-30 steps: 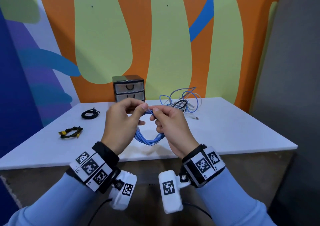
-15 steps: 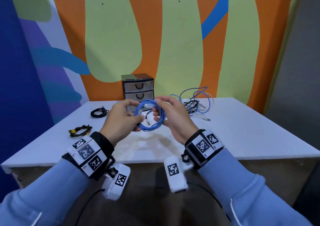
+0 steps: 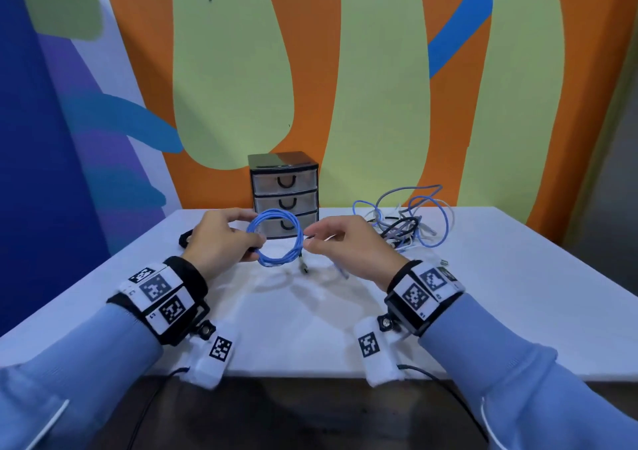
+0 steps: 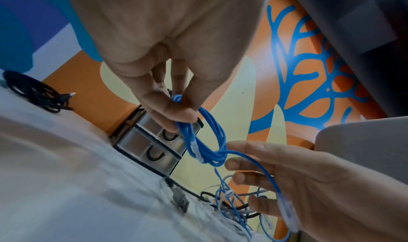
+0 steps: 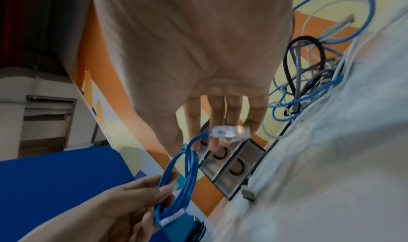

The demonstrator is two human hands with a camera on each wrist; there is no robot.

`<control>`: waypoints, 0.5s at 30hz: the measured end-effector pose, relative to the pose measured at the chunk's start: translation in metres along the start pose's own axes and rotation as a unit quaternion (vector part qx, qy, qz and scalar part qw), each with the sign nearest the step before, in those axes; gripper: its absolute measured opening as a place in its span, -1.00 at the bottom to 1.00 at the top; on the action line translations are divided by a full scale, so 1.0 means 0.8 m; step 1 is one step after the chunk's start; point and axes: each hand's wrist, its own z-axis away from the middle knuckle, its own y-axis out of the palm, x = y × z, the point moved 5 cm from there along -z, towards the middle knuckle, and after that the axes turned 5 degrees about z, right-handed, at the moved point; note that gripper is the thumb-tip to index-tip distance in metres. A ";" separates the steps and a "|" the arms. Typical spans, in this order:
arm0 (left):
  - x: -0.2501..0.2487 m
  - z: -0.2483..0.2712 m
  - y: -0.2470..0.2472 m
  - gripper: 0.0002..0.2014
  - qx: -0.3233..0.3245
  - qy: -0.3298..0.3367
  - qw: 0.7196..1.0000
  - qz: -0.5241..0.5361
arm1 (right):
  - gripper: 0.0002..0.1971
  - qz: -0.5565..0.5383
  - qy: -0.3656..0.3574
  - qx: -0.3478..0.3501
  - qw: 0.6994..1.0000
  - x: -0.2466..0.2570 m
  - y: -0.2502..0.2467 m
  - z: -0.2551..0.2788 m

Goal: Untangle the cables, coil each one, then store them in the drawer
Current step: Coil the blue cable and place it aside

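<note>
Between the two hands, above the white table, hangs a blue cable already wound into a small ring. On its left side the left hand pinches the bundle, thumb and fingers curled around the loops. The right hand is at the other side, fingers half bent; the loose tail of the cable passes across them and ends in a clear plug lying at the fingertips, but I cannot tell if it is truly pinched or only resting there. I judge this cable is almost finished — only the tail must be tucked in.

Just behind the ring stands the small drawer unit, with all three drawers closed. To the right of it lies the tangled pile of blue, white and black cables, not yet separated. A coiled black cable lies on the table at the left. So most of the work remains — untangling, coiling and storing.
</note>
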 end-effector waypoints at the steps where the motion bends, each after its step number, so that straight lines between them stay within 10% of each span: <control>1: 0.001 -0.003 0.001 -0.68 0.001 0.005 1.000 0.004 | -0.85 -0.017 0.004 0.012 1.000 0.001 -0.001 -0.001; 10: -0.007 -0.030 0.014 -0.68 0.043 -0.020 0.999 -0.009 | -0.75 -0.264 -0.009 0.118 0.957 0.001 -0.020 -0.015; 15: -0.025 -0.058 0.038 -0.67 0.078 0.006 0.997 0.019 | -0.84 -0.202 -0.094 0.014 0.975 0.002 -0.035 -0.052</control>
